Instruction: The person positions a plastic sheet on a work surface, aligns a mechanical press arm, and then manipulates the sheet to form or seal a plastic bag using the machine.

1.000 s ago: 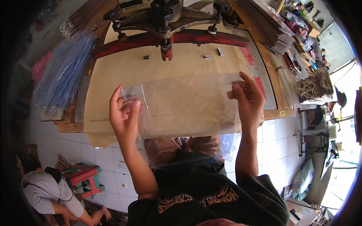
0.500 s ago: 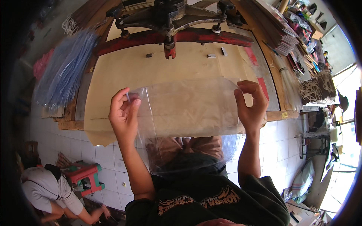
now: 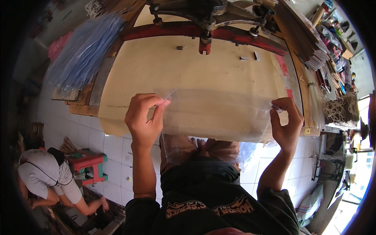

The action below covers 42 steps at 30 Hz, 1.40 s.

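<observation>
A clear plastic sheet (image 3: 219, 113) stretches between my two hands, its lower part hanging in front of my lap. My left hand (image 3: 145, 113) pinches its upper left corner between thumb and fingertips. Its upper right corner is pinched in my right hand (image 3: 287, 120). Behind the sheet lies tan paper (image 3: 156, 66) covering the work surface, and it shows through the plastic. Whether the plastic is one layer or a bag, I cannot tell. Beyond it a red metal bar (image 3: 168, 30) with a dark press frame (image 3: 211, 17) spans the surface.
Blue plastic sheets (image 3: 88, 51) are piled at the left. Small dark metal pieces (image 3: 243, 58) lie on the paper. Brown strips (image 3: 309, 47) and white cords (image 3: 335, 105) crowd the right. A person (image 3: 51, 176) bends near a red and green stool (image 3: 88, 166) at lower left.
My left hand has turned from palm showing to a closed pinch on the corner. The plastic has shifted and is held more level. The whole view has swung slightly left.
</observation>
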### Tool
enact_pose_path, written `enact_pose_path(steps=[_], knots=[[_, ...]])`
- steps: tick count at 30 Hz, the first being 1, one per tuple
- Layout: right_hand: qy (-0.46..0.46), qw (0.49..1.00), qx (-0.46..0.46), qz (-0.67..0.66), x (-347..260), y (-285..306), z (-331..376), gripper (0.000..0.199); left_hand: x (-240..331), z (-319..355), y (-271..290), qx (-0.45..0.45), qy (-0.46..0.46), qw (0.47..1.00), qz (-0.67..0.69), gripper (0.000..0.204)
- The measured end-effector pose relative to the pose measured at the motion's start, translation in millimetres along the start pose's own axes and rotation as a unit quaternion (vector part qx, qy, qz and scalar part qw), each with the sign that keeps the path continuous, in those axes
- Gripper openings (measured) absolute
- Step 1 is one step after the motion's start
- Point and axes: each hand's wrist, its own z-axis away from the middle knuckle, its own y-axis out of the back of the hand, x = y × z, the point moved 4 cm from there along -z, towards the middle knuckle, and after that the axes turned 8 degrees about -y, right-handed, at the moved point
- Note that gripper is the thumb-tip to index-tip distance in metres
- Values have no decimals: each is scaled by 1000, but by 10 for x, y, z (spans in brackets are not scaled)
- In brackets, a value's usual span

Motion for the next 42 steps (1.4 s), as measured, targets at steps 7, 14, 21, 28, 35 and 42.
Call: enact_pose_path(steps=[7, 14, 21, 28, 35, 42], knots=[[33, 996, -68, 44, -157, -1, 39, 46, 212, -53, 66, -128, 33, 990, 57, 46], [55, 997, -46, 30, -59, -55, 151, 51, 169, 82, 67, -131, 50, 987, 80, 47], [111, 993, -18, 37, -14, -32, 229, 48, 116, 127, 118, -156, 77, 977, 121, 39], [133, 990, -17, 30, 11, -34, 268, 44, 130, 184, 77, -153, 57, 975, 148, 26], [101, 992, -57, 41, -43, -101, 255, 27, 182, 294, -4, -155, 3, 984, 88, 34], [146, 975, -104, 132, -178, -136, 232, 34, 312, 345, -59, -114, -111, 987, -14, 31]])
